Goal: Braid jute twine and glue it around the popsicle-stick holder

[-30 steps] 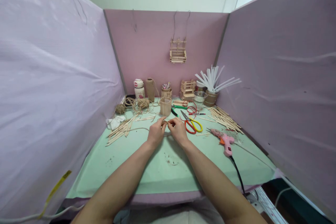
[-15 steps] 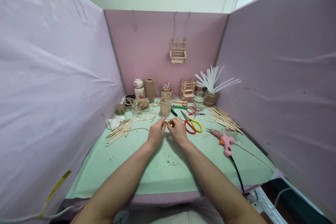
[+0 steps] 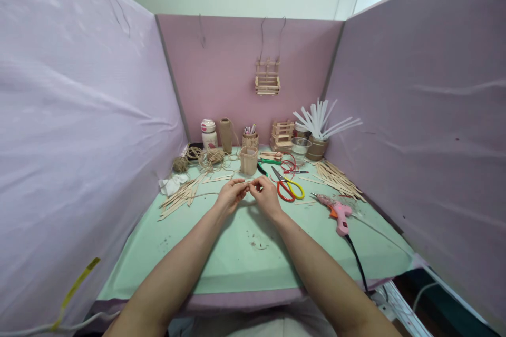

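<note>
My left hand [image 3: 231,196] and my right hand [image 3: 265,197] meet fingertip to fingertip above the middle of the table. Each is closed in a pinch on a thin tan twine [image 3: 206,194], whose tail runs out to the left across the cloth. The small stretch between the fingers is mostly hidden. Just behind my hands stands a cup made of wooden sticks [image 3: 249,161]. Scissors [image 3: 289,188] with one red and one yellow handle lie close to the right of my right hand.
A pink glue gun [image 3: 337,211] lies at the right, its black cable running off the front edge. Flat wooden sticks [image 3: 340,179] are piled at right, more sticks [image 3: 184,196] at left. Behind are tangled twine [image 3: 215,157], a clear cup [image 3: 300,148] and white glue sticks [image 3: 318,118].
My left hand has turned and shifted slightly left, its fingers now reaching more toward the right hand. The right hand stays nearly in place. Things on the table have not moved.
</note>
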### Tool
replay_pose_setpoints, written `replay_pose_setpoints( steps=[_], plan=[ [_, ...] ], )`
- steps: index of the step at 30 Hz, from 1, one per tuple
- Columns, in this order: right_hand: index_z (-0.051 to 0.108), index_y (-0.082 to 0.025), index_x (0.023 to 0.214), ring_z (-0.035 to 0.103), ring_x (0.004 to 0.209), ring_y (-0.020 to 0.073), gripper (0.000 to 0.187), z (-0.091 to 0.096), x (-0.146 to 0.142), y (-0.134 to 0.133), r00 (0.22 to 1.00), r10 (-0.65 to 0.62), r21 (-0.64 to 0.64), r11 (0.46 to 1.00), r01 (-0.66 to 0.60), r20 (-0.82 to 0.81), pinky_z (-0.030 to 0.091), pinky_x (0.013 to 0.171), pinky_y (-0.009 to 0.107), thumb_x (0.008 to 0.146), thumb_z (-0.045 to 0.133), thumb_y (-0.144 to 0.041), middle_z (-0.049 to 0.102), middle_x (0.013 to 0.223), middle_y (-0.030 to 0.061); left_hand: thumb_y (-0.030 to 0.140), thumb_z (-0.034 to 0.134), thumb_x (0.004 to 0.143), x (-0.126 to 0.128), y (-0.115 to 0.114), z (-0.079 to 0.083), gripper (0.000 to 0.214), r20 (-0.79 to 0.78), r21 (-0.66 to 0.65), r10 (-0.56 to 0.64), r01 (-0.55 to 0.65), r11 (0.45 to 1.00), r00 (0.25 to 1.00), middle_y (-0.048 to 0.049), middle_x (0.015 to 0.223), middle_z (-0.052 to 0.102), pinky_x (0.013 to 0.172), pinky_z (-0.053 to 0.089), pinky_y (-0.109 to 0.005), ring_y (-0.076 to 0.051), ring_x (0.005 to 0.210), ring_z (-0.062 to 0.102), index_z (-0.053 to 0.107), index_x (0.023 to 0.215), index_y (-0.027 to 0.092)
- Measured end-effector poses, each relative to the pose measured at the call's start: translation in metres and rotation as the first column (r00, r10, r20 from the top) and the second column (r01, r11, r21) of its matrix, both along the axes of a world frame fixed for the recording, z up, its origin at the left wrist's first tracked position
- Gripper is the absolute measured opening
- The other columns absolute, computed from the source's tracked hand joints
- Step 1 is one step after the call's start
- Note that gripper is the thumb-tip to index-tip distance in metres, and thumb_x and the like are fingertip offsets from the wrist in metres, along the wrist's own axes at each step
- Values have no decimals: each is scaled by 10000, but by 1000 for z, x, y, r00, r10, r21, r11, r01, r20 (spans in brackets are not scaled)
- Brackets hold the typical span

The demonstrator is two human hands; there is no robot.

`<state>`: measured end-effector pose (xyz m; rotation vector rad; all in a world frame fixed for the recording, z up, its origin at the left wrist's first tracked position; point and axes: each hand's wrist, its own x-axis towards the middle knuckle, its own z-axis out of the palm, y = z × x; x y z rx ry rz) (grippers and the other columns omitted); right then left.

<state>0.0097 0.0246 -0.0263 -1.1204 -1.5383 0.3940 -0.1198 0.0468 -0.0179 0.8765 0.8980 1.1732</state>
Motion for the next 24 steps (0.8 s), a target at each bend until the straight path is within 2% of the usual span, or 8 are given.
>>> replay_pose_setpoints(
  steps=[4, 7, 11, 14, 22, 24],
  plan=[
    [586, -190, 687, 526, 665, 149, 132, -2, 2, 3, 998, -12, -112, 994, 6, -60, 424, 650, 279, 753, 573, -304, 593, 702, 15, 264, 762, 600, 1, -1, -4, 351, -177, 241, 122, -77, 968, 977, -9, 655, 669, 669, 489, -275, -127, 632, 617, 546, 857, 161],
    [589, -186, 686, 539, 681, 157, 152, -2, 2, 4, 996, 3, -165, 986, -18, -88, 428, 667, 284, 755, 568, -320, 606, 701, 20, 292, 732, 634, 1, -1, -7, 330, -237, 341, 165, -77, 937, 957, -12, 679, 679, 715, 491, -304, -148, 675, 636, 547, 876, 165],
    [575, -186, 670, 545, 690, 161, 186, 0, 2, 3, 993, 12, -178, 983, -32, -116, 426, 679, 289, 774, 532, -335, 602, 704, 22, 322, 717, 650, 1, 0, -9, 329, -269, 341, 133, -35, 939, 954, -14, 669, 678, 699, 493, -314, -162, 676, 642, 541, 881, 168],
    [570, -189, 679, 542, 701, 165, 201, 1, 2, 2, 991, -3, -169, 985, -20, -137, 424, 686, 291, 778, 524, -358, 597, 717, 23, 302, 713, 653, 0, 1, -9, 317, -318, 355, 156, -35, 934, 935, -11, 659, 680, 681, 487, -305, -160, 657, 640, 533, 881, 175],
    [543, -198, 698, 529, 694, 175, 202, -3, 3, 7, 979, -76, -201, 979, 37, -190, 407, 672, 295, 780, 486, -374, 588, 681, 17, 235, 694, 656, 4, -3, -5, 308, -348, 369, 154, -15, 929, 925, 2, 642, 680, 657, 484, -293, -151, 612, 637, 488, 881, 194],
    [536, -199, 698, 524, 697, 179, 210, -4, 6, 10, 973, -125, -206, 975, 84, -196, 402, 672, 299, 779, 481, -385, 583, 680, 19, 228, 684, 659, 6, -6, -4, 289, -343, 373, 148, -10, 928, 928, 3, 639, 677, 647, 478, -285, -147, 604, 633, 482, 863, 195]
  ],
)
